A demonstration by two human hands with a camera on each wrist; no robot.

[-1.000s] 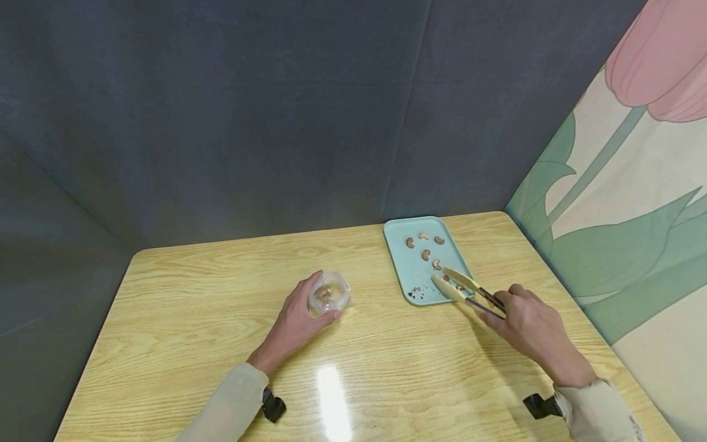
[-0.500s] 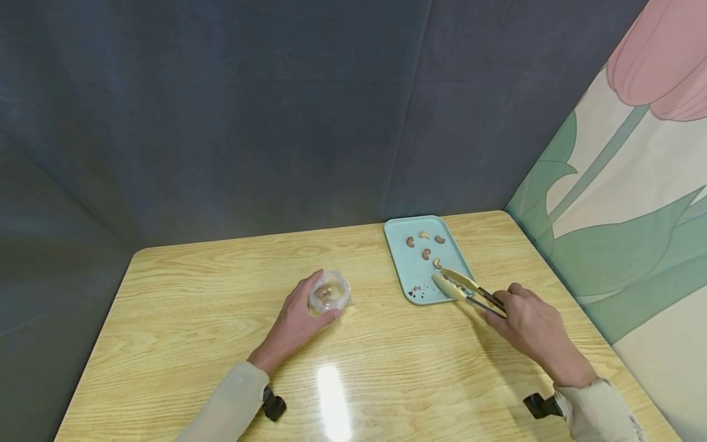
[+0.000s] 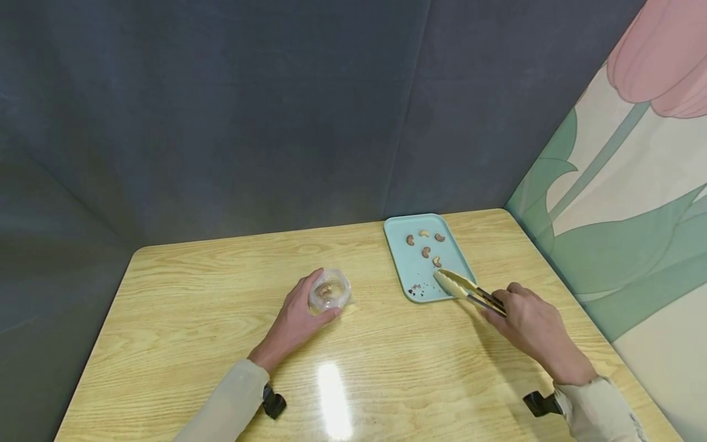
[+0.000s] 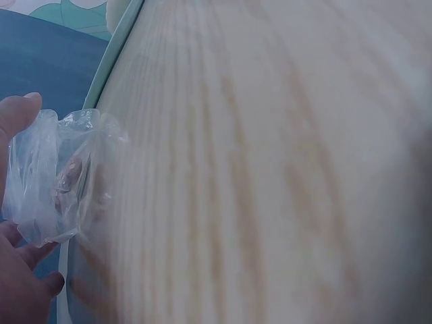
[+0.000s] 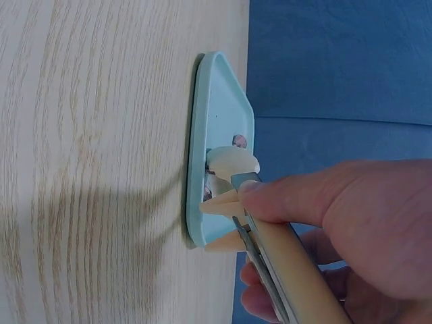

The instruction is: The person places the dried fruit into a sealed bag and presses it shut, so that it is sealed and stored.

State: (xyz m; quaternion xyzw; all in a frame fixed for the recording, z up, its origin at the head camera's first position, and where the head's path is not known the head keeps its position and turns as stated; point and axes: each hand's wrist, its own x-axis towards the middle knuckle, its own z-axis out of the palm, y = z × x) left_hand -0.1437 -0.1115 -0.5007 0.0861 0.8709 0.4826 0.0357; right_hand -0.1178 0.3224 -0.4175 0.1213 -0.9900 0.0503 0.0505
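My left hand (image 3: 295, 313) holds an upright clear plastic bag (image 3: 331, 294), thumb on one side and fingers on the other. A few brown bits, perhaps nuts, show inside the bag; the left wrist view has them blurred through the plastic. My right hand (image 3: 530, 325) grips a pair of tongs (image 3: 477, 293) with cream-coloured tips. Those tips lie over the near right part of a light blue tray (image 3: 400, 264). Several cashews lie beyond the tips, among them a brown cashew (image 3: 426, 252) and a pale cashew (image 3: 423, 233). Whatever is between the tips is hidden.
Dark crumbs (image 3: 415, 290) lie in the tray's near left corner. The wooden table (image 3: 221, 288) meets a dark curtain (image 3: 248, 123) at the back and a flower-painted wall (image 3: 635, 245) on the right.
The tips of the tongs have drawn closer together, and the cashews that showed between them are now out of sight. The left hand and bag stay in place.
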